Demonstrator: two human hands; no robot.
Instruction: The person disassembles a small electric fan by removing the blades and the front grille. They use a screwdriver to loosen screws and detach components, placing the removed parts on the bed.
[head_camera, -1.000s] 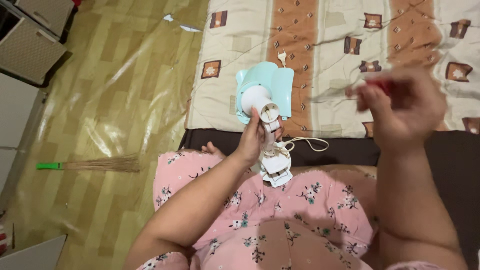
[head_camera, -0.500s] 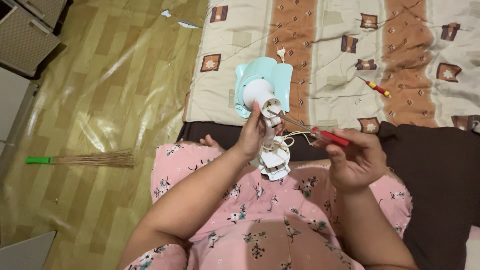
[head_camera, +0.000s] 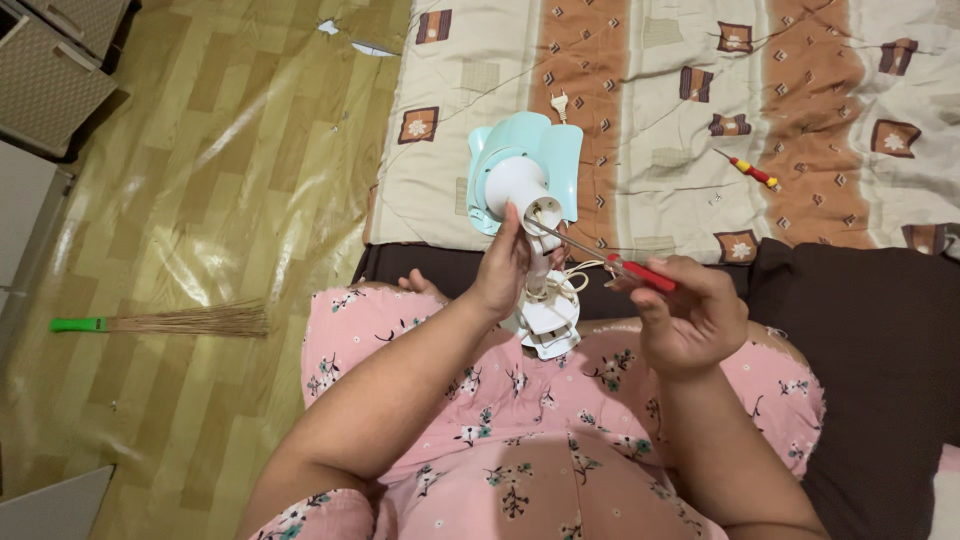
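While the small fan stands tilted over the person's lap, at the near edge of the quilt, the left hand wraps closed fingers round its white neck. The right hand pinches a red-handled screwdriver, tip touching the fan's white motor housing. Right of the fan, a second screwdriver lies on the quilt. Well left of the fan, a broom rests on the floor.

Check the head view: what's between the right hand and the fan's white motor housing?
Only the metal shaft of the red-handled screwdriver spans it, from the right hand to the motor housing.
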